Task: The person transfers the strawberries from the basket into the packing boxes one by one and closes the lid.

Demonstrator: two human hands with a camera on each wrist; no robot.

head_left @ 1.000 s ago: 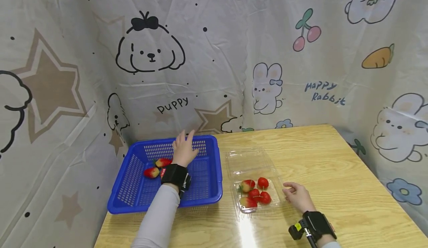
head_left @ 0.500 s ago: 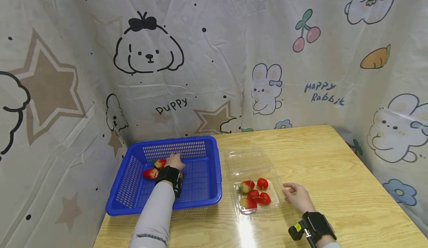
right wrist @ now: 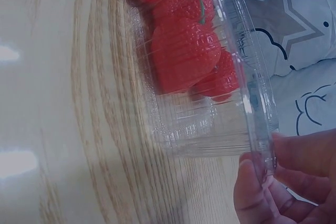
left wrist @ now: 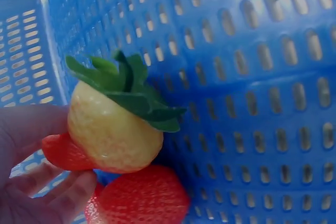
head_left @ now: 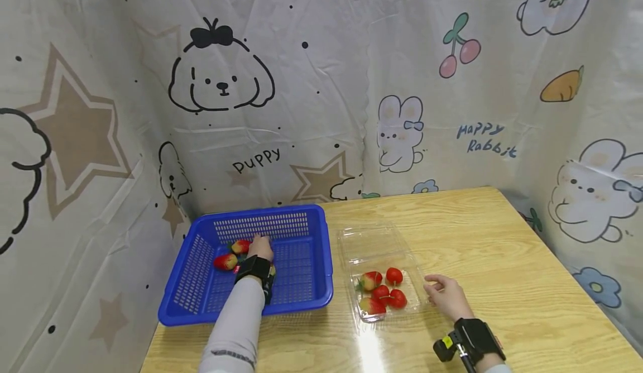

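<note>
A blue slotted basket (head_left: pixel 301 283) stands at the table's left. My left hand (head_left: pixel 261 246) is down inside it. In the left wrist view its thumb and fingers (left wrist: pixel 50 195) pinch a strawberry (left wrist: pixel 113 132) with a pale top and green leaves. A second red strawberry (left wrist: pixel 139 199) lies just under it, and another strawberry (head_left: pixel 225 261) lies to the left on the basket floor. My right hand (head_left: pixel 446 295) pinches the right rim of an open clear plastic box (right wrist: pixel 252 108). The box holds several red strawberries (head_left: pixel 385 292).
The wooden table (head_left: pixel 477 239) stretches right of the box, whose lid (head_left: pixel 369 242) lies open behind it. A cartoon-print curtain (head_left: pixel 321 82) closes off the back and both sides. The basket sits close to the left curtain and the table's left edge.
My left hand, raised with spread fingers over the basket's far wall a second ago, has dropped into the basket and closed on a strawberry. The right hand and box have not moved.
</note>
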